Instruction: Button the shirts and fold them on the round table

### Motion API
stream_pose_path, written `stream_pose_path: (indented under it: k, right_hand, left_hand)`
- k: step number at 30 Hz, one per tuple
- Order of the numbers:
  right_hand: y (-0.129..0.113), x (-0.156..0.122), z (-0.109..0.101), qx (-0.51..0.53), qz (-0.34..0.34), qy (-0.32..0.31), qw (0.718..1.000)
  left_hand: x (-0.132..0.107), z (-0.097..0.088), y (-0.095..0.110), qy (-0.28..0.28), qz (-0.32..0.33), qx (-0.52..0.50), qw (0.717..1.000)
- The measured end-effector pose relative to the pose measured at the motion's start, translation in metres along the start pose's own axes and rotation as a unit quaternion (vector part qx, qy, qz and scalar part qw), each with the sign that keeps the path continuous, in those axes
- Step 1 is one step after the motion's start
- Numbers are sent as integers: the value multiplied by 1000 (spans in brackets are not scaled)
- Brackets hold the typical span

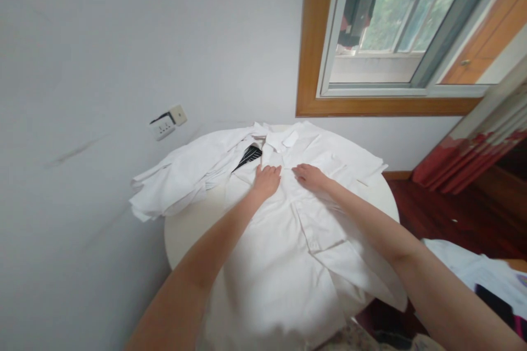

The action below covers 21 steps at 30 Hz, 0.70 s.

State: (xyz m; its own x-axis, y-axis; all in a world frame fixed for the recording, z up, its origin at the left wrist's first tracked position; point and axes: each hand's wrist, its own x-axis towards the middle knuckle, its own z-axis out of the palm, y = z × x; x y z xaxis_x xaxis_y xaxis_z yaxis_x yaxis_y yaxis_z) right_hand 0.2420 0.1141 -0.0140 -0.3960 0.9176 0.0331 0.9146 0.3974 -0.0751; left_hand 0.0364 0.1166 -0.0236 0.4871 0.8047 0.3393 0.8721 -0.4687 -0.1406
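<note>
A long white coat (284, 236) with a collar is spread over a round table, its lower part draping over the near edge. On its upper part, just below the collar, my left hand (268, 180) has its fingers bent onto the cloth, pinching it. A short distance to the right, my right hand (309, 176) grips the front of the same coat with curled fingers. Cloth between the hands looks drawn straight. Left of the collar a black-and-white striped cloth (249, 156) peeks out. More white cloth (185, 173) lies at the table's left, overhanging the edge.
The cream round table (181, 236) stands against a white wall with a socket (163, 127). A wood-framed window (308, 66) is above right. Beside a red-and-white curtain (457, 153) is dark wooden floor. Other clothes (473, 269) lie at lower right.
</note>
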Motion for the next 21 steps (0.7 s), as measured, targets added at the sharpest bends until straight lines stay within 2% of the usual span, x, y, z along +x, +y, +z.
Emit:
stream_pose_path:
  k: [3, 6, 8, 13, 17, 21]
  right_hand:
    - [-1, -11, -2, -8, 2, 23, 1000]
    - [-6, -24, -10, -20, 10, 34, 999]
    - [-12, -34, -15, -30, -5, 31, 999]
    - [-32, -57, -24, -52, -93, -6, 994]
    - [-42, -71, -38, -52, -132, 37, 989]
    - [-39, -80, -68, -65, -128, 71, 987]
  left_hand:
    - [-2, -5, -1, -1, -18, 0, 1000]
    - [-13, -15, -2, -9, 14, -20, 1000]
    - [-27, -21, -1, -16, 33, -36, 999]
    - [-72, -38, 0, -9, 63, -25, 998]
    - [-92, -62, -8, 28, 46, -4, 999]
    - [-94, -97, -29, 64, 17, 12, 998]
